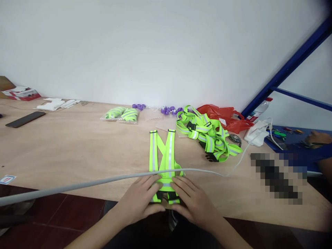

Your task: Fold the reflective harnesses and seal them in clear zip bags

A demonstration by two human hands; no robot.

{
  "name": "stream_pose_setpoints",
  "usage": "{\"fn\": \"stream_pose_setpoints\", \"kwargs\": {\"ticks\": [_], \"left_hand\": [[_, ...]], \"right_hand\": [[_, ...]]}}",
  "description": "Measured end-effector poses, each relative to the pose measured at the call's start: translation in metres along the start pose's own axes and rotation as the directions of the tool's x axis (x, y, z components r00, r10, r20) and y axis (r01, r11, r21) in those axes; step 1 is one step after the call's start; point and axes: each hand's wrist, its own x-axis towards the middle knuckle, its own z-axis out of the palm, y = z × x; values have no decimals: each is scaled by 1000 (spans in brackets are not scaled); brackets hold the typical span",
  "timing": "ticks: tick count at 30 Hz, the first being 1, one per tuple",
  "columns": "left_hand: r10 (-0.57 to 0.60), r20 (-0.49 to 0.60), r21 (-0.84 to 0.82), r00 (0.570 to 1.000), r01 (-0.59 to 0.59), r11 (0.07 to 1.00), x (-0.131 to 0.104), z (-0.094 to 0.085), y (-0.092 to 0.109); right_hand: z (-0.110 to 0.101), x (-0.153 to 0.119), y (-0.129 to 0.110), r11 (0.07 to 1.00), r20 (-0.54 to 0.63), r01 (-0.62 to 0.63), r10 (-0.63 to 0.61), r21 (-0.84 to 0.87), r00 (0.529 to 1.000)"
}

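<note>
A neon green strap harness (169, 152) with silver reflective stripes lies on the table in front of me, its two upper loops pointing toward the wall. My left hand (144, 193) rests on the left side of its lower band, and my right hand (190, 195) lies on the right side. The fingers of both hands are extended over the band, and the thumbs point inward at the table's edge. Black buckle parts show between the hands. A white cable crosses above the harness, just beyond my fingers.
Tangled green straps (212, 133) lie right of the harness, by a red plastic bag (225, 116). Two bagged strap bundles (128, 115) and purple rings (169, 110) sit near the wall. The white cable (103, 180) spans the table. Another person's hand (319, 138) is at far right.
</note>
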Motion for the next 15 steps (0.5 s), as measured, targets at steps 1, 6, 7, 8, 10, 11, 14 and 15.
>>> {"fn": "stream_pose_setpoints", "kwargs": {"ticks": [1,6,7,8,10,11,14,15], "left_hand": [[12,35,3,999,-12,1000,-4,-1,1],[92,110,11,990,-94,996,-26,4,3],[111,103,2,988,-111,994,-30,6,3],[123,93,-11,988,-123,992,-33,8,2],[121,71,-48,990,-118,992,-35,8,1],[111,62,-74,992,-106,992,-34,7,1],[74,50,-181,996,-64,981,-23,-3,2],[51,56,-226,997,-38,973,-18,-8,3]], "right_hand": [[-1,-4,-3,1000,10,16,-16,-9,1000],[-4,-22,-20,998,31,52,-50,-46,998],[-5,-25,-23,998,22,54,-54,-35,998],[-5,-26,-24,999,13,52,-52,-14,999],[-7,-27,-25,998,2,25,-25,51,1000],[-8,-27,-24,996,2,6,-7,89,1000],[-15,-22,-19,974,31,-68,62,217,998],[-17,-19,-17,959,54,-101,89,264,995]]}}
